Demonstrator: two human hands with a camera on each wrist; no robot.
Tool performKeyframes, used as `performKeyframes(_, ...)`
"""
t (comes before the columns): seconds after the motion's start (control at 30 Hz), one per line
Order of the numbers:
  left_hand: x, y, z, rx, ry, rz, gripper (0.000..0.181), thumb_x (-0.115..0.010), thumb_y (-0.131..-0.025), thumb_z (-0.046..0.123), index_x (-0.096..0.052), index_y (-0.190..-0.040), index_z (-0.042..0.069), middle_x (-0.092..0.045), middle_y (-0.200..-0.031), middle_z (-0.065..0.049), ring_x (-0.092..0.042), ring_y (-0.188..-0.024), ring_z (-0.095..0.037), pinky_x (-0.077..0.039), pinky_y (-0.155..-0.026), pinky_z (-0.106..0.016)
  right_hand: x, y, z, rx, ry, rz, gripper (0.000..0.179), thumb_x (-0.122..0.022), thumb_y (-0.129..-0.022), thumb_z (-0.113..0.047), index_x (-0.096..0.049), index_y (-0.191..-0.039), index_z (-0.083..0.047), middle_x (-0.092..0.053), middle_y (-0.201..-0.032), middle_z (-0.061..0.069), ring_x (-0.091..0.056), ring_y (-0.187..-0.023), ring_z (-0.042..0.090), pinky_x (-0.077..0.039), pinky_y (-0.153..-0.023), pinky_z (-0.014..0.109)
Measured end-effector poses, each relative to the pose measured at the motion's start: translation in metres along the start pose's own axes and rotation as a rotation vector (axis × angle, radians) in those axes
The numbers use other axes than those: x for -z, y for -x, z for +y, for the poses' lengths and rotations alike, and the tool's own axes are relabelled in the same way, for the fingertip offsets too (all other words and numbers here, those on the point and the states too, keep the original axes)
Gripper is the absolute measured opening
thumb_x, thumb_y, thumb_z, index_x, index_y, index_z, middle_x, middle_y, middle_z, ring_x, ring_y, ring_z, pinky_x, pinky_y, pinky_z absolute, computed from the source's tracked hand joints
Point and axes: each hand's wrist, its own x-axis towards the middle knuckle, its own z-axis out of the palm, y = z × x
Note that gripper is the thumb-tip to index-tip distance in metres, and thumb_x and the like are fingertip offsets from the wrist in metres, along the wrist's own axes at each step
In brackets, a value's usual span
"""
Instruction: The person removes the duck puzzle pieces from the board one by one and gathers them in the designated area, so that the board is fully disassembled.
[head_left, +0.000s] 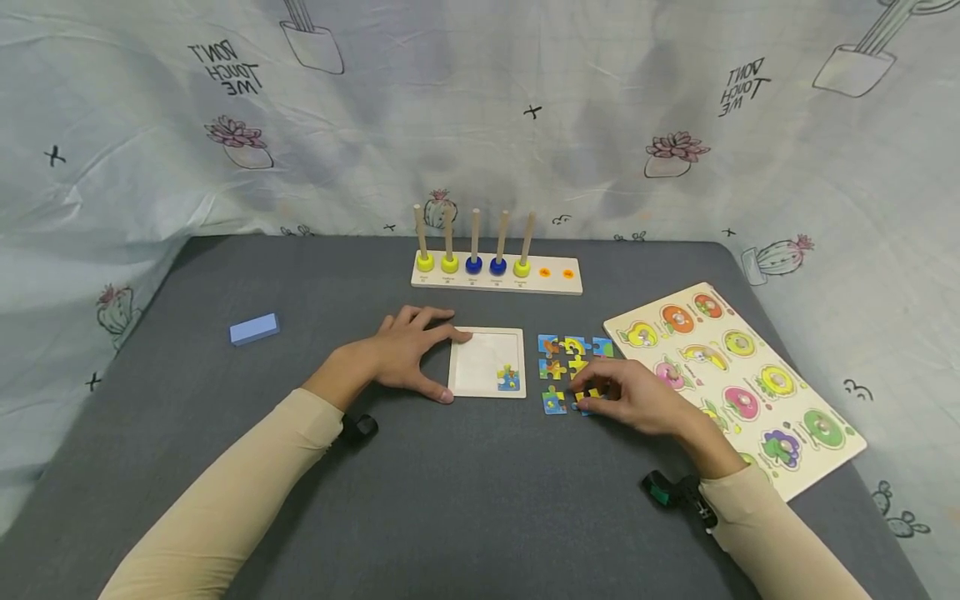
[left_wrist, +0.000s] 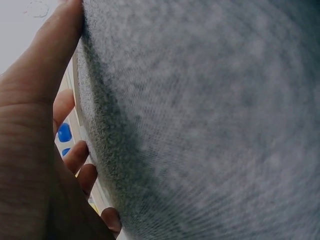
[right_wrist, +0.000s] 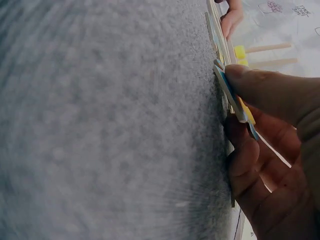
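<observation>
A shallow square wooden tray point(head_left: 474, 367) lies on the grey table, with a small blue-and-yellow puzzle piece point(head_left: 508, 378) in its lower right corner. Along the tray's left side, my left hand point(head_left: 401, 354) rests with thumb and index finger spread, touching the rim. To the tray's right lie several loose jigsaw pieces point(head_left: 548, 345) in rough rows. Over their lower right end, my right hand point(head_left: 633, 393) pinches one puzzle piece point(right_wrist: 230, 94) between thumb and fingers. That piece is tilted in the right wrist view, and the fingers hide much of its picture.
A peg board point(head_left: 495, 284) with upright sticks and yellow and blue rings stands behind the tray. On the right, a large fruit puzzle board point(head_left: 795, 482) lies slanted, partly under my right forearm. A blue block point(head_left: 254, 329) lies at the left.
</observation>
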Motion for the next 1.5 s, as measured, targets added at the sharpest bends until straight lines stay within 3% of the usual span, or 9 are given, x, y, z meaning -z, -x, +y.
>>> performKeyframes(0.53, 0.000, 0.002, 0.000, -0.007, 0.006, 0.007, 0.098, -0.078, -0.073, 0.076, -0.040, -0.157, 0.041, -0.017, -0.171, -0.003, -0.016, -0.150, -0.036, -0.023, -0.110, -0.063, -0.003, -0.003, 0.001, 0.041, 0.114, 0.025, 0.021, -0.082, -0.088, -0.007, -0.074, -0.106, -0.015, -0.071, -0.097, -0.006, -0.057, -0.073, 0.005, -0.049, -0.063, 0.026)
performKeyframes(1.2, -0.007, 0.005, -0.003, -0.004, 0.007, 0.005, 0.099, -0.076, -0.073, 0.078, -0.039, -0.157, 0.041, -0.017, -0.171, -0.004, -0.014, -0.151, -0.036, -0.020, -0.112, -0.065, -0.006, -0.003, -0.004, 0.058, 0.126, 0.007, 0.019, -0.080, -0.090, -0.007, -0.073, -0.106, -0.014, -0.070, -0.095, -0.006, -0.057, -0.071, 0.004, -0.050, -0.063, 0.026)
performKeyframes(1.5, -0.003, 0.000, -0.003, -0.010, 0.000, 0.015, 0.098, -0.076, -0.073, 0.078, -0.039, -0.156, 0.044, -0.016, -0.171, -0.002, -0.017, -0.150, -0.035, -0.022, -0.111, -0.065, 0.000, -0.013, -0.013, 0.064, 0.160, 0.007, 0.017, -0.079, -0.091, -0.009, -0.074, -0.106, -0.015, -0.066, -0.094, -0.012, -0.055, -0.071, 0.005, -0.048, -0.064, 0.025)
